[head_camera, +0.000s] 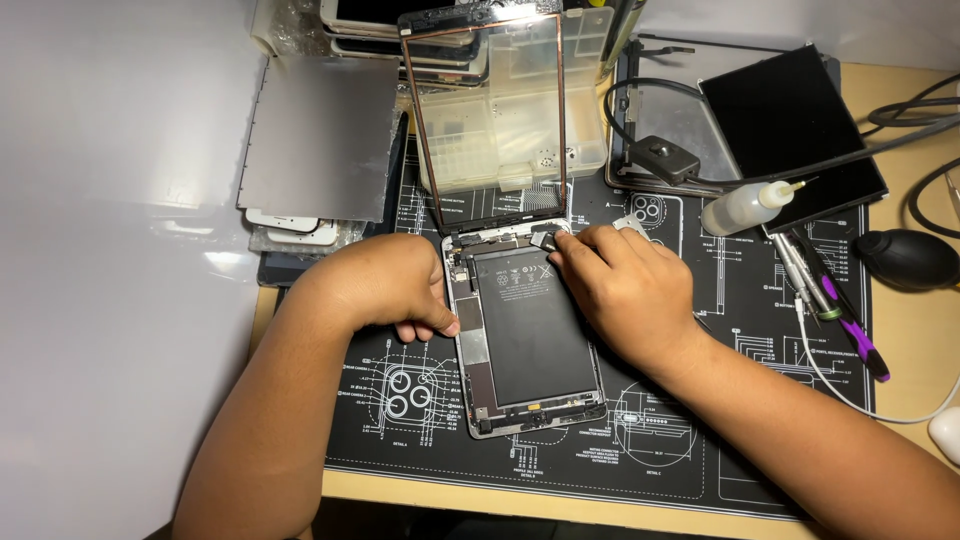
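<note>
An opened tablet (520, 335) lies on a black printed work mat (760, 330), its dark battery and boards exposed. Its glass front panel (487, 110) stands tilted up from the tablet's top edge, leaning back against a clear plastic box. My left hand (385, 285) rests against the tablet's left edge, fingers curled. My right hand (625, 285) sits at the upper right corner, its fingertips pinching a small grey part (543, 240) at the top of the tablet.
A grey metal plate (320, 135) lies on stacked devices at the left. A dark screen panel (790, 130), a small squeeze bottle (745, 208), a cable with inline switch (660, 155), several pen-like tools (830, 295) and a black rubber blower (910, 258) sit to the right.
</note>
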